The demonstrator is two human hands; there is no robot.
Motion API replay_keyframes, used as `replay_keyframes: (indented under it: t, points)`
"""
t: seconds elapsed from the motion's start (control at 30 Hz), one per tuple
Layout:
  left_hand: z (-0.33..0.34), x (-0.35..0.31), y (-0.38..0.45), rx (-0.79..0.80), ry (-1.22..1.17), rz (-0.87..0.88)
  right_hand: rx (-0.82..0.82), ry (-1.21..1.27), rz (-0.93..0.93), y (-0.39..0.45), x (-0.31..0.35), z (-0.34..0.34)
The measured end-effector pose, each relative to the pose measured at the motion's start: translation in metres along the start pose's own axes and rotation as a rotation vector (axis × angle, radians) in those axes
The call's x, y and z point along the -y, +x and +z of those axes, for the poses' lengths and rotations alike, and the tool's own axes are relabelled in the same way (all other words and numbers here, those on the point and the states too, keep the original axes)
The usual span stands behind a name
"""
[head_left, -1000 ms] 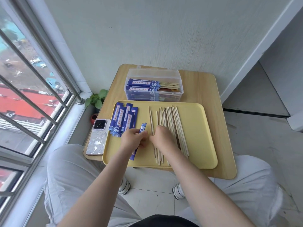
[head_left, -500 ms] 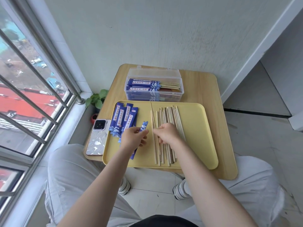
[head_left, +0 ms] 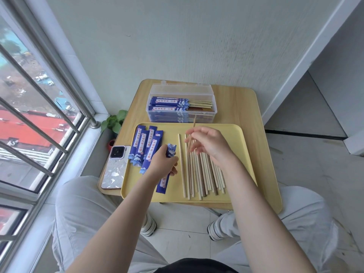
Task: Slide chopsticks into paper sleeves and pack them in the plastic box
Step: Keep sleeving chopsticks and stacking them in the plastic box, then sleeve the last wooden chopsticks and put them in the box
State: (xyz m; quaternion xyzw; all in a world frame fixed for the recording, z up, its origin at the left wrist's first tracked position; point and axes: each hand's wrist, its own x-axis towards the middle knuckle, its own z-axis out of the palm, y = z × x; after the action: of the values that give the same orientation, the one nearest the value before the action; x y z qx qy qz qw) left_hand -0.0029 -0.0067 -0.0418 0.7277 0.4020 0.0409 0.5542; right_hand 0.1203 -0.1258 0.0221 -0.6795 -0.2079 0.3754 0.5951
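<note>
— What are your hands holding?

— My left hand [head_left: 162,164] pinches a glossy blue paper sleeve [head_left: 166,170], flat and narrow. My right hand [head_left: 208,143] grips one thin wooden chopstick [head_left: 194,123], its tip toward twelve o'clock.

— And the rest?

— Loose round chopsticks [head_left: 201,174] lie in a row on the smooth yellow tray [head_left: 246,154]; spare sleeves [head_left: 145,146] at nine o'clock; the clear plastic box [head_left: 181,105] at twelve.

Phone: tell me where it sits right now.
In the head view the phone lies face down on the wooden table's left edge, right beside the yellow tray, below the small potted plant.
</note>
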Motion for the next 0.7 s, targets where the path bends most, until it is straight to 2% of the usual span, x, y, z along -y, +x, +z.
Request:
replay_keyframes:
  t: [0.17, 0.37, 0.5, 0.7]
  points:
    - [0.003, -0.001, 0.002, -0.038, 0.075, 0.001, -0.04, 0.043, -0.141, 0.0, 0.015, 0.001]
    - [0.001, 0.0, 0.002, -0.104, 0.216, 0.02, -0.38, 0.04, -0.227, 0.009, 0.012, -0.004]
    - [0.001, 0.002, -0.002, -0.073, 0.269, 0.033, -0.539, 0.055, -0.225, 0.012, 0.01, -0.005]
    - [0.006, -0.001, -0.005, -0.024, 0.178, 0.099, -0.482, -0.027, -0.175, 0.012, -0.001, 0.001]
